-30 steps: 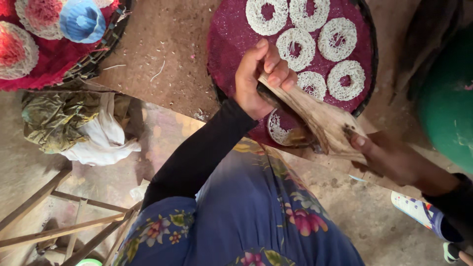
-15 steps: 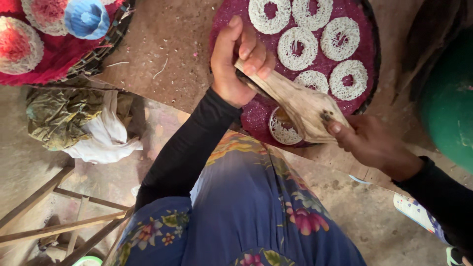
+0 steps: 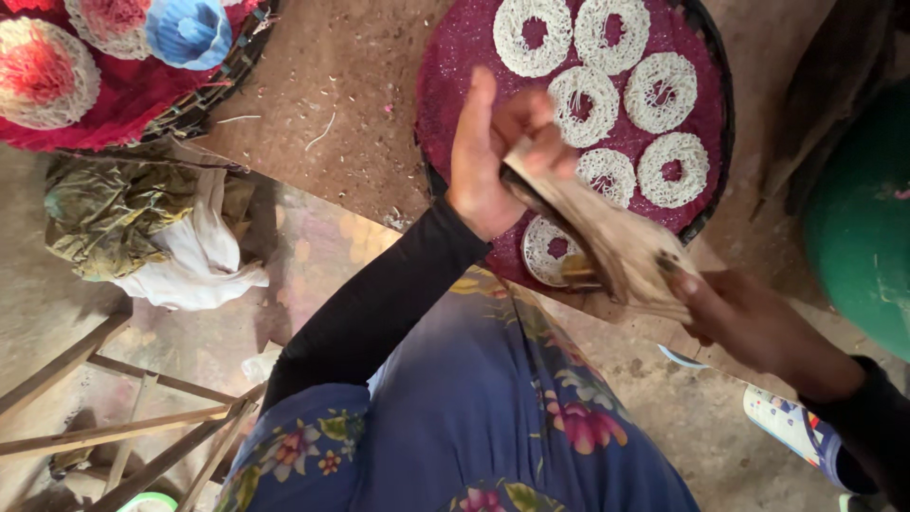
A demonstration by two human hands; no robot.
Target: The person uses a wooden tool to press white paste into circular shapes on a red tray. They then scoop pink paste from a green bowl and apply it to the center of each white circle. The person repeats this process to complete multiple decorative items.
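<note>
**Two hands on one worn board, over a tray of noodle rings**

Both hands grip the same thing: a flat, worn brown board (image 3: 607, 242), held tilted above the near edge of a round tray (image 3: 455, 85). The left hand (image 3: 493, 156) is closed on the board's upper end, thumb pointing up and fingers (image 3: 540, 142) curled over the top edge. The right hand (image 3: 749, 322) is closed on the lower end, fingertips pressed onto its face. The board runs slantwise between the two grips, high at the left hand and low at the right, and it spans the whole gap from one hand to the other. Both arms wear black sleeves (image 3: 379, 303).

The tray is covered in dark red cloth and sits on the earth floor (image 3: 332, 104). I count seven white noodle rings (image 3: 664, 95) on it: two at the far side, two in the middle, two more nearer, and one closest to the person, partly hidden under the board. The rings lie flat and apart from one another.

A second tray (image 3: 190, 109) with red cloth sits well off to the left, cut by the frame; it shows three round mats (image 3: 43, 71), one blue and two pale with red centres. Just below it lies one crumpled heap of green and white cloth (image 3: 152, 237). One green tub (image 3: 867, 218) stands at the right edge. A blue flowered skirt (image 3: 474, 417) fills the bottom, with one patterned sandal (image 3: 791, 427) beside it.
</note>
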